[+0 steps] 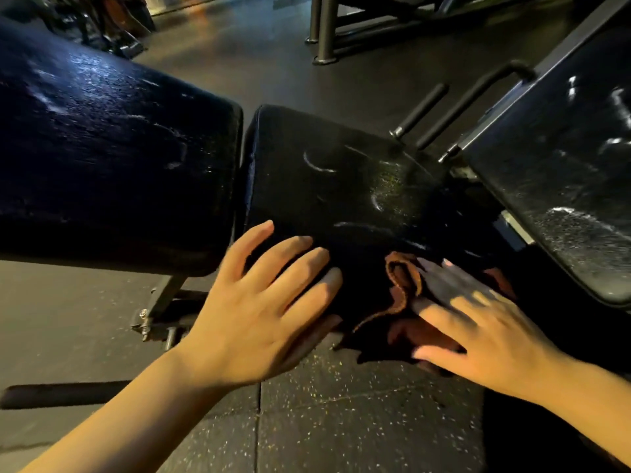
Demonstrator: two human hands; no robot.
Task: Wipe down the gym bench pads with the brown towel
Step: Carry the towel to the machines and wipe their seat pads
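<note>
A: Two hands on the seat pad (pixel 341 186)?
B: Yes. Left hand (pixel 266 302) flat on its near edge, fingers spread, holding nothing. Right hand (pixel 478 329) presses the brown towel (pixel 403 302) onto the pad's near right corner, fingers straight.
A: Back pad (pixel 112 158)?
B: Left of the seat pad, streaked.

right hand (pixel 478 332) pressing brown towel (pixel 403 302), seat pad (pixel 341 186)

Single head-worn wide-angle view, angled forward and down, close over the black padded vinyl bench seat (pixel 341 186); speckled rubber floor (pixel 341 421) below, edges distorted. No second view.
</note>
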